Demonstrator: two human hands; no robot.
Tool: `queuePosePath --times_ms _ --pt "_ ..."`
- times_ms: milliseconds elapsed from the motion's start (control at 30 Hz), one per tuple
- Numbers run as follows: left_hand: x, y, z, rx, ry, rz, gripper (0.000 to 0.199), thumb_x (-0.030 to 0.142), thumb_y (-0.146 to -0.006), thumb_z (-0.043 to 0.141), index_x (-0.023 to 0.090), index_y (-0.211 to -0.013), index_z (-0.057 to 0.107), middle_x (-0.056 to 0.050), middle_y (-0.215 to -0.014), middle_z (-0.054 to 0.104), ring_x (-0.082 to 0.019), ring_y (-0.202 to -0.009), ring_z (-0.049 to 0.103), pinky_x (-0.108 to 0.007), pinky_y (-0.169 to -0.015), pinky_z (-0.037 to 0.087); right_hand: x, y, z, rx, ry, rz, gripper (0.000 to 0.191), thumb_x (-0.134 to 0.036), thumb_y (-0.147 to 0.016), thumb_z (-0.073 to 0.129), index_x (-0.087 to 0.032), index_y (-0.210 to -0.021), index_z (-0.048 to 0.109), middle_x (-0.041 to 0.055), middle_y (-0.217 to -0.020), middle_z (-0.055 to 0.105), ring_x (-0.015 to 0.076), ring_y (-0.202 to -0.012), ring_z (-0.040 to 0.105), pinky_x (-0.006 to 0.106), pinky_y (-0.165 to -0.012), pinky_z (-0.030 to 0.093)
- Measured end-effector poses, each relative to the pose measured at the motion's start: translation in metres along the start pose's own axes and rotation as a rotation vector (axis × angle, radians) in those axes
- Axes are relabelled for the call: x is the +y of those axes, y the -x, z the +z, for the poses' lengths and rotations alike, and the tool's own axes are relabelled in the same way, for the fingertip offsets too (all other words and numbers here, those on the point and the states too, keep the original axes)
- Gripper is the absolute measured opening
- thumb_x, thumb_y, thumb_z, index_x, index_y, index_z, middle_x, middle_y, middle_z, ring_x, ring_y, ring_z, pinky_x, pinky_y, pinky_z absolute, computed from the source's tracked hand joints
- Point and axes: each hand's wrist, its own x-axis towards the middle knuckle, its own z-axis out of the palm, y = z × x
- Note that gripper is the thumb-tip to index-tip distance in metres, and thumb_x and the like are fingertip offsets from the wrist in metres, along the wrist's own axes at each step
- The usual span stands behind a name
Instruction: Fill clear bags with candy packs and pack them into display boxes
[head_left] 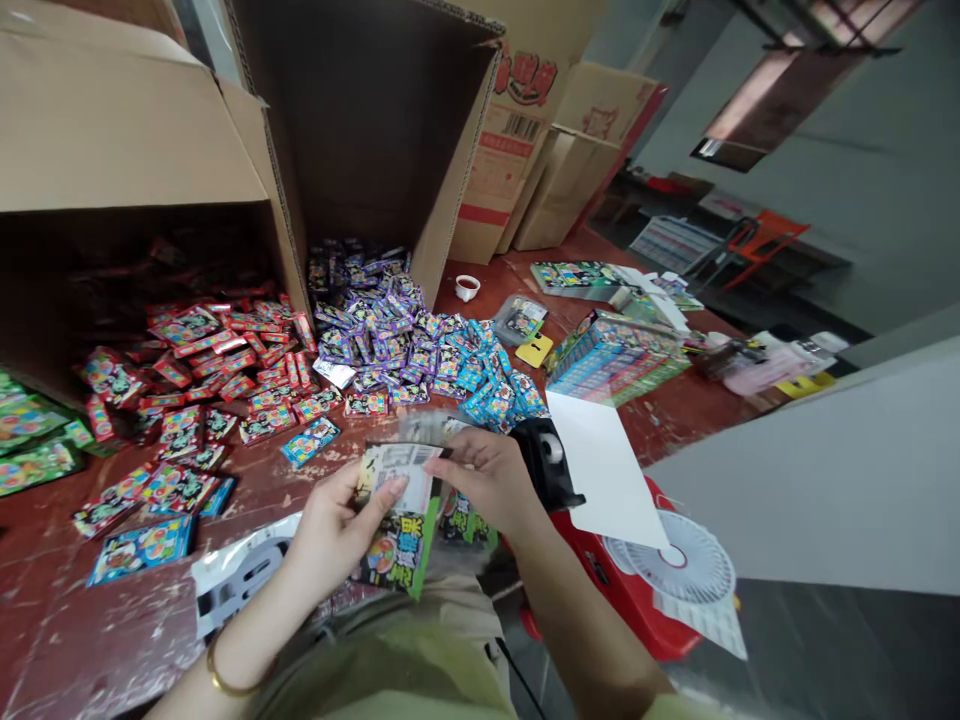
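A green and black printed candy packet (401, 545) is between my two hands, just above my lap. My left hand (337, 525) grips its left side, thumb on the pale upper part. My right hand (491, 480) pinches its upper right edge, and a second, blurred packet (461, 520) hangs beneath that hand. Small red packets (217, 350), purple packets (375, 320) and blue packets (502, 385) lie heaped beyond my hands. A black tape dispenser (544, 460) stands just right of my right hand.
Large open cardboard boxes (120, 110) stand behind the heaps. Display boxes of packets (615, 355), a small white cup (466, 288) and a yellow item (534, 350) are on the red table (45, 640). A white fan (675, 556) and a red stool (637, 610) are at the right.
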Motion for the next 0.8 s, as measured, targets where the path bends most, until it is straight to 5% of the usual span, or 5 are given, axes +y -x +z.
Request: queuePosePath --times_ms 300,467,567,700,800 --pt "0.003 -0.025 -0.008 0.34 0.449 -0.297 0.055 0.058 -0.065 0.076 0.012 -0.095 0.068 -0.006 -0.079 0.074 -0.018 -0.063 0.064 -0.027 -0.057 0.051 0.063 0.03 0.042 -0.184 -0.007 0.159 0.031 -0.038 -0.065 0.08 -0.02 -0.063 0.055 -0.0005 -0.062 0.065 0.0164 -0.058 0.062 0.027 -0.056 0.049" --pt "-0.005 -0.024 0.001 0.345 0.139 -0.17 0.047 0.059 -0.076 0.066 0.016 -0.095 0.06 -0.004 -0.082 0.069 -0.018 -0.073 0.062 -0.029 -0.067 0.05 0.064 0.035 0.056 -0.023 0.128 -0.091 0.031 -0.041 -0.092 0.051 -0.024 -0.117 0.057 0.0076 -0.112 0.07 0.0231 -0.103 0.066 0.038 -0.093 0.051" --pt "-0.008 -0.019 0.01 0.387 -0.095 -0.09 0.039 0.06 -0.088 0.048 0.022 -0.081 0.048 0.002 -0.069 0.056 -0.016 -0.065 0.054 -0.027 -0.062 0.044 0.062 0.033 0.064 0.001 0.219 -0.123 0.031 -0.044 -0.097 0.038 -0.031 -0.118 0.057 0.0037 -0.111 0.071 0.0238 -0.1 0.067 0.04 -0.09 0.053" --pt "-0.013 -0.011 0.006 0.364 -0.196 -0.066 0.042 0.061 -0.092 0.035 0.024 -0.073 0.038 0.005 -0.064 0.043 -0.015 -0.06 0.044 -0.028 -0.059 0.037 0.059 -0.004 0.019 -0.002 0.522 -0.083 0.025 -0.042 -0.094 0.047 -0.039 -0.114 0.062 -0.0029 -0.094 0.074 0.0194 -0.084 0.07 0.032 -0.076 0.058" --pt "-0.023 -0.002 -0.005 0.278 -0.217 -0.135 0.042 0.061 -0.091 0.039 0.023 -0.075 0.043 0.005 -0.063 0.043 -0.015 -0.061 0.044 -0.027 -0.061 0.037 0.047 -0.06 -0.064 0.331 0.826 0.049 0.034 -0.037 -0.095 0.044 -0.023 -0.123 0.058 0.0094 -0.11 0.07 0.0212 -0.098 0.066 0.031 -0.083 0.053"
